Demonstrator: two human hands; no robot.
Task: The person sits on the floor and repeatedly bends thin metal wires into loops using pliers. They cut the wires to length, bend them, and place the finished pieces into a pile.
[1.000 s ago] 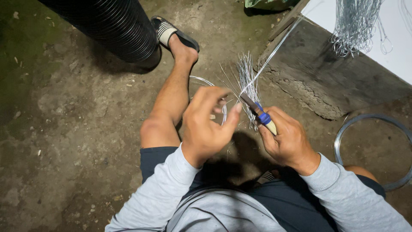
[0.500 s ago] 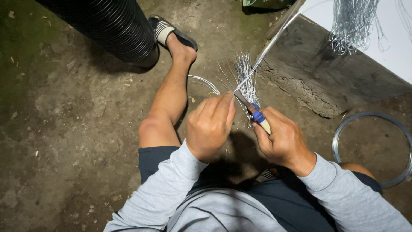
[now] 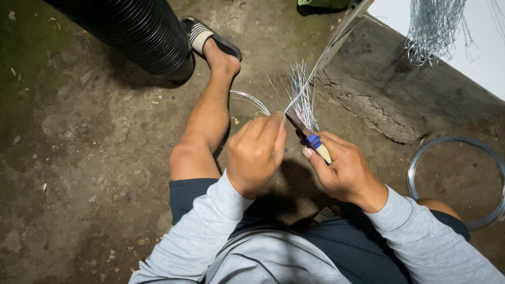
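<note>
The person is sitting on the rough, stained concrete floor (image 3: 79, 158), looking down at both hands, which are working close together just above the lap. The left hand (image 3: 256, 153) is curling into a narrow grip, with thumb and fingertips pinching the near end of a thin, shiny strand of silver wire (image 3: 315, 66). That wire is running taut from the pinch up and to the right, towards the top edge of the view. The right hand (image 3: 344, 171) is closing its grip around the cream-coloured handles of a pair of pliers with a blue collar and dark metal nose (image 3: 307, 137). The nose is pointing up and left and is meeting the wire right beside the left fingertips; whether the jaws are actually biting the wire I cannot tell.

Just behind the hands, a fanned bundle of short, straight silver wire pieces (image 3: 302, 92) is standing up from the floor. A curved loop of the same silver wire (image 3: 250, 99) is lying beside the person's bare left leg (image 3: 202, 126), which is stretching forward to a foot in a dark striped slide sandal (image 3: 210, 37). A black ribbed corrugated pipe (image 3: 137, 31) is lying near that foot. To the right, a large round coil of grey wire (image 3: 457, 184) is resting on the floor, and a hanging bunch of thin looped wires (image 3: 431, 29) is showing at the upper right.
</note>
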